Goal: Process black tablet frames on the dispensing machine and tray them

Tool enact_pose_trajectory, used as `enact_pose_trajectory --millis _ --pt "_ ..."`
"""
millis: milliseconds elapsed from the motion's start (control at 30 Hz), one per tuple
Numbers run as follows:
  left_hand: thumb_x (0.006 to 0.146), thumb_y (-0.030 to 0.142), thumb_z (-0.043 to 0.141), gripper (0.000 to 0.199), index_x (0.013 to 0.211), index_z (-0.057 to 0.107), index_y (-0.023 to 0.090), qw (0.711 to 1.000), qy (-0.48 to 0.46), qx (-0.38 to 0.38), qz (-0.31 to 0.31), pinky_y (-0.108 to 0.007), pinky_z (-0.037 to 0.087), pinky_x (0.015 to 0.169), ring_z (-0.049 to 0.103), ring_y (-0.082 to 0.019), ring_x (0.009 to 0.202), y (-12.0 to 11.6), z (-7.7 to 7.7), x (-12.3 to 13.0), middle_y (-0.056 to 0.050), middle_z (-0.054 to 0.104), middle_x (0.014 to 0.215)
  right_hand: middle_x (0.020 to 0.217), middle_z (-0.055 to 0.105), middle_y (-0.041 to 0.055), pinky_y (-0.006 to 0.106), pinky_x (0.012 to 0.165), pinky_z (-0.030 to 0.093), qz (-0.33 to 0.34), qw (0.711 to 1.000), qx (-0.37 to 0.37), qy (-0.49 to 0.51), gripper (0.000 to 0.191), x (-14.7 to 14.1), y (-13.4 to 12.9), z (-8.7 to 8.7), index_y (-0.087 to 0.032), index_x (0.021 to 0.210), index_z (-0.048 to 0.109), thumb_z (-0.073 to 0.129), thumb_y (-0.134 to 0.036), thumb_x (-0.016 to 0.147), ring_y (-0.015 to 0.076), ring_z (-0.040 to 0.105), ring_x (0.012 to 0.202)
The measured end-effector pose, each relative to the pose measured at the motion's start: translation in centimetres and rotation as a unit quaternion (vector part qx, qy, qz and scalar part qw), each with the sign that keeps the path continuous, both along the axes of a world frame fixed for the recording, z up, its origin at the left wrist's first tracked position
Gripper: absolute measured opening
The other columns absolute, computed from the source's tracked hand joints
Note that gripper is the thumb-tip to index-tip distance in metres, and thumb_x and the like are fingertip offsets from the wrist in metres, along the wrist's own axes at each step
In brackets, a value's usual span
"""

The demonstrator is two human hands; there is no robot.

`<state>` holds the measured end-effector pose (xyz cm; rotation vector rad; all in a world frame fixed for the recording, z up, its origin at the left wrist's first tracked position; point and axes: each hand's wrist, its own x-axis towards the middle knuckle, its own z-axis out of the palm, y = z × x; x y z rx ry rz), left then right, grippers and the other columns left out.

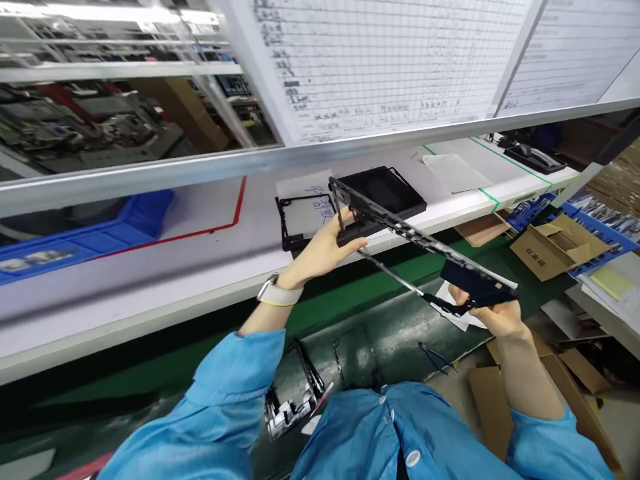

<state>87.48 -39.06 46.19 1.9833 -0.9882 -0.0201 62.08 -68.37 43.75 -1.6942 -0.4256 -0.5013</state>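
Note:
A long black frame [425, 237] is held aslant between my two hands, above the front edge of the white shelf [200, 273]. My left hand [325, 250], a watch on its wrist, grips the frame's left end between thumb and fingers. At the right end, my right hand [495, 313] is closed around the frame's lower corner, beside a dark flat part. Behind the frame, a black tray-like piece [383, 190] lies on the shelf. Another thin black frame [285, 223] rests on the shelf over a paper with handwriting, just left of my left hand.
Blue bins [135, 217] stand at the left of the shelf. Below, a green work surface [400, 347] bears more black frames [307, 367] and pliers [436, 357]. Cardboard boxes [543, 253] are at the right. A board with printed sheets [400, 60] hangs above the shelf.

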Motion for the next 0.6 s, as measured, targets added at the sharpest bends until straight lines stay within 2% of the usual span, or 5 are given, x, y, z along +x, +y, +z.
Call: enact_pose_trajectory --millis 100,200,267,400,600 --pt "0.103 0.077 0.06 0.076 0.146 0.067 0.014 0.983 0.153 -0.094 -0.033 -0.038 0.067 0.084 0.083 -0.027 0.092 1.2 -1.5 -3.9 -0.019 0.083 0.12 0.076 0.059 0.0035 0.037 0.067 0.048 0.043 0.982 0.173 0.063 0.043 -0.1 1.6 -2.1 -0.023 0.087 0.072 0.086 -0.063 0.093 0.0197 0.056 0.071" --pt "0.106 0.073 0.059 0.074 0.149 0.063 0.013 0.95 0.282 -0.128 -0.021 -0.025 0.049 0.044 0.065 -0.017 0.045 4.3 -3.3 -7.2 -0.007 0.079 0.08 0.076 0.05 0.0004 0.032 0.066 0.042 0.075 0.951 0.271 0.128 0.041 0.5 4.1 -3.5 -0.022 0.086 0.071 0.091 -0.058 0.088 0.0147 0.045 0.068" --pt "0.103 0.07 0.066 0.072 0.149 0.062 0.013 0.933 0.323 -0.157 0.004 -0.023 0.043 0.037 0.059 -0.015 0.038 7.0 -4.5 -9.1 -0.001 0.074 0.072 0.078 0.048 -0.0002 0.031 0.065 0.039 0.082 0.935 0.302 0.167 0.042 0.9 5.9 -4.2 -0.021 0.086 0.072 0.095 -0.056 0.084 0.0132 0.04 0.068" --pt "0.098 0.066 0.076 0.075 0.148 0.061 0.012 0.906 0.364 -0.212 0.045 -0.023 0.047 0.036 0.059 -0.015 0.037 12.2 -6.2 -12.0 0.001 0.073 0.072 0.081 0.048 0.0004 0.031 0.066 0.039 0.088 0.91 0.332 0.233 0.046 1.8 9.3 -5.1 -0.02 0.087 0.072 0.099 -0.057 0.079 0.0132 0.037 0.07" --pt "0.102 0.066 0.075 0.076 0.155 0.055 0.015 0.892 0.365 -0.245 0.107 -0.023 0.052 0.041 0.063 -0.014 0.043 19.3 -7.9 -16.5 0.0 0.075 0.077 0.085 0.051 0.0014 0.03 0.071 0.044 0.157 0.884 0.328 0.294 0.047 3.7 14.9 -6.2 -0.02 0.089 0.071 0.099 -0.056 0.08 0.014 0.043 0.075"
